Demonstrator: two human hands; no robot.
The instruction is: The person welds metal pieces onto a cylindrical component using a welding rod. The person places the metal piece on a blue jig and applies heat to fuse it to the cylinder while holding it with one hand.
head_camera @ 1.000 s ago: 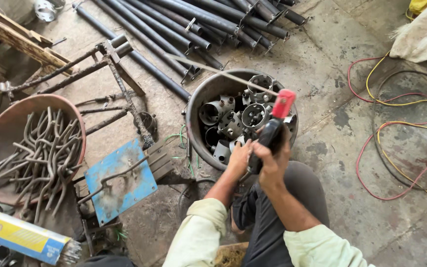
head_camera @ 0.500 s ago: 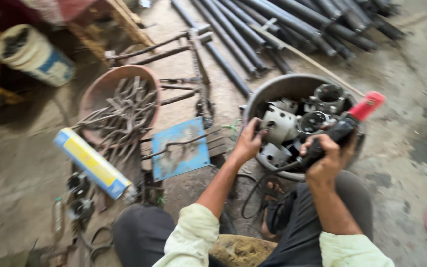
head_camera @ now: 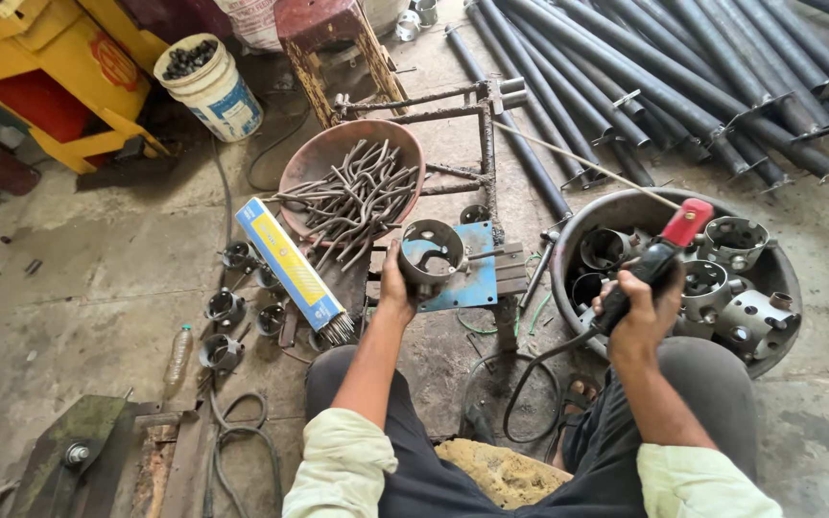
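**Steel collar held over a blue plate, electrode holder raised beside it**

Steel is the material nearly everywhere around the blue plate (head_camera: 461, 273), which is taken as the landmark on the concrete floor. A short ring-shaped steel collar (head_camera: 431, 251) is held at the plate's left edge, partly over it, and the left hand (head_camera: 397, 286) is clamped on the collar's near wall, thumb and fingers closed around the rim. To the right of the plate, the right hand (head_camera: 637, 312) is wrapped tightly on a black electrode holder with a red tip (head_camera: 669, 245), fingers together around the grip; a thin rod (head_camera: 587, 168) is seen running up and left from near its tip, though whether it is clamped there cannot be told. A black cable (head_camera: 530, 369) trails from the holder toward the person's lap.

Right of the plate, a metal basin (head_camera: 777, 273) is filled with similar collars. Behind the plate, a rust-coloured pan of bent rods (head_camera: 352, 187) is placed, and just left of the plate a blue-and-yellow box of electrodes (head_camera: 290, 264) is laid.

Several risks are judged likely. Bare skin is kept close to the collar, so a burn could be caused by a strike. The collar could be dropped if the 1-handed grip slips. The cable could be snagged by a knee.
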